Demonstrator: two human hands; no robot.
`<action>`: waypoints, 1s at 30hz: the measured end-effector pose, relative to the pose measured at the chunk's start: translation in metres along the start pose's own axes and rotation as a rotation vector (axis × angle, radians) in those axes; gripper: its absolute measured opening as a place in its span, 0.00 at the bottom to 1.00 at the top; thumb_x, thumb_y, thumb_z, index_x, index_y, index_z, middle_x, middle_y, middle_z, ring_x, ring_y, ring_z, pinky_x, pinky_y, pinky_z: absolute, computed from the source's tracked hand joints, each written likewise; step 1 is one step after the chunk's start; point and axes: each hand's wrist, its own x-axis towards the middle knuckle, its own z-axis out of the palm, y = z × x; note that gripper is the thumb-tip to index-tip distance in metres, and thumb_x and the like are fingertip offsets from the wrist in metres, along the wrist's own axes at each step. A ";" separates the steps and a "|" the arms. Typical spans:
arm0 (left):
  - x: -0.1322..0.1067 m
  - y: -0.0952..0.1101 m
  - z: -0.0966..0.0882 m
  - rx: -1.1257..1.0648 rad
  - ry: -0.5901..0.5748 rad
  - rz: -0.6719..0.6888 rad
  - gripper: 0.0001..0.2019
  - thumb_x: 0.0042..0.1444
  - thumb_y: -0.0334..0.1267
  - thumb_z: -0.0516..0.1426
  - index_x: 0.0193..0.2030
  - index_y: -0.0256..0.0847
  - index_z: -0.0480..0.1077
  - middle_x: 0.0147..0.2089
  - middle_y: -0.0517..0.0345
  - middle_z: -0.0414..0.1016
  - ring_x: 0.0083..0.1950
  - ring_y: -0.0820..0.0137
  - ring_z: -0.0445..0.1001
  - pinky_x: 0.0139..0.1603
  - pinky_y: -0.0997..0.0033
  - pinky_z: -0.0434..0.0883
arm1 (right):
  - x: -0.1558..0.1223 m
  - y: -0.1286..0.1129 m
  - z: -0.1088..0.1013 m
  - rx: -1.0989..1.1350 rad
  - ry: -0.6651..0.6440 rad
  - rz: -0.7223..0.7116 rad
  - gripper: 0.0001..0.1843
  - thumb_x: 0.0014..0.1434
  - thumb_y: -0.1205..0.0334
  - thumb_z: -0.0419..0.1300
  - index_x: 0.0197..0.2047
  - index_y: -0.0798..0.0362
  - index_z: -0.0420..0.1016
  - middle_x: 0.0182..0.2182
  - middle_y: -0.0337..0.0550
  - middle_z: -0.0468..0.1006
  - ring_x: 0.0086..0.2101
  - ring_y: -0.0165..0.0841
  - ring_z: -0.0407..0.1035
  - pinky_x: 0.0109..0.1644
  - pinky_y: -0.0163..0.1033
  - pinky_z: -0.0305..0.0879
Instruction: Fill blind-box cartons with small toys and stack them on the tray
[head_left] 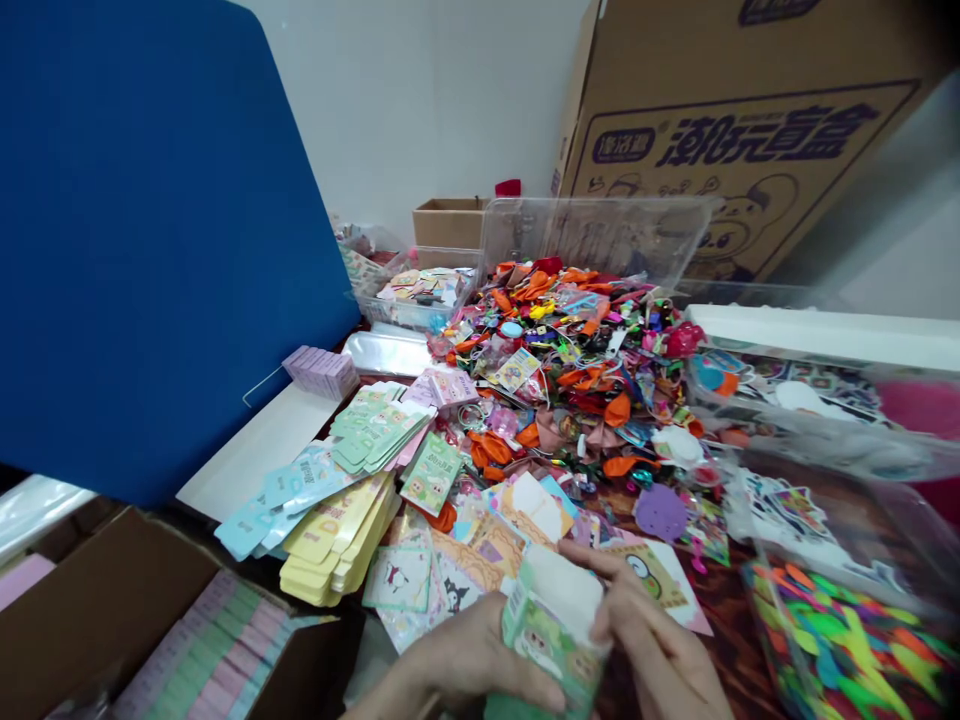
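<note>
My left hand (469, 650) is wrapped around a small green cardboard box (547, 635) printed with cartoon figures, its white inner flap standing up at the top. From the other side my right hand (656, 630) grips the box's right edge, with the index finger stretched along the flap. Cartoon cards (401, 577) lie on the table just beyond the box. To the left, flat yellow box blanks (341, 530), blue ones (281, 500) and green ones (379, 425) are fanned in stacks. A closed-looking green box (433, 472) rests beside them.
A large heap of small toys and balloons (555, 350) fills the table's middle. Clear bins with stickers (795, 510) and colourful pieces (847, 640) stand right. A carton of packed boxes (210, 650) sits lower left, below a blue panel (150, 230). A big carton (720, 130) leans behind.
</note>
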 end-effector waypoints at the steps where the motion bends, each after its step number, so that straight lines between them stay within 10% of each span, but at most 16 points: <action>1: 0.000 0.003 0.002 -0.045 0.018 0.014 0.34 0.31 0.46 0.77 0.47 0.35 0.79 0.40 0.47 0.81 0.34 0.64 0.78 0.41 0.66 0.75 | -0.002 0.005 0.001 0.092 0.027 0.074 0.20 0.62 0.41 0.59 0.39 0.46 0.84 0.51 0.50 0.80 0.43 0.44 0.77 0.43 0.43 0.76; 6: 0.003 0.002 0.002 -0.094 0.103 0.062 0.37 0.38 0.58 0.73 0.50 0.31 0.78 0.39 0.43 0.81 0.36 0.62 0.79 0.40 0.67 0.74 | -0.010 0.019 0.010 0.232 -0.079 0.397 0.26 0.59 0.39 0.62 0.53 0.46 0.81 0.19 0.36 0.74 0.16 0.28 0.64 0.18 0.31 0.61; 12: 0.000 0.008 -0.008 0.130 0.274 0.224 0.25 0.55 0.60 0.64 0.39 0.34 0.79 0.29 0.57 0.75 0.31 0.73 0.71 0.36 0.75 0.68 | -0.005 0.019 0.005 -0.090 0.079 0.119 0.18 0.60 0.45 0.63 0.44 0.47 0.84 0.46 0.45 0.84 0.49 0.44 0.76 0.52 0.39 0.72; 19: -0.010 0.012 -0.003 0.559 0.389 0.402 0.27 0.62 0.43 0.62 0.67 0.48 0.64 0.43 0.57 0.74 0.41 0.68 0.72 0.41 0.71 0.68 | -0.006 0.025 0.010 0.093 0.219 0.120 0.17 0.57 0.46 0.66 0.43 0.49 0.75 0.38 0.48 0.83 0.38 0.40 0.79 0.39 0.38 0.76; 25: -0.018 0.029 0.005 0.956 0.289 0.370 0.14 0.66 0.34 0.55 0.57 0.47 0.71 0.50 0.54 0.75 0.48 0.65 0.72 0.51 0.67 0.68 | -0.003 0.025 -0.003 -0.064 0.116 0.026 0.14 0.57 0.50 0.67 0.28 0.50 0.75 0.24 0.38 0.74 0.26 0.32 0.70 0.29 0.32 0.69; 30: -0.018 0.035 0.007 0.752 0.252 0.242 0.13 0.61 0.31 0.57 0.52 0.43 0.66 0.46 0.57 0.72 0.41 0.70 0.74 0.41 0.73 0.69 | 0.002 0.022 -0.011 -0.085 0.061 0.000 0.18 0.62 0.55 0.63 0.54 0.46 0.74 0.36 0.41 0.81 0.36 0.34 0.77 0.38 0.33 0.73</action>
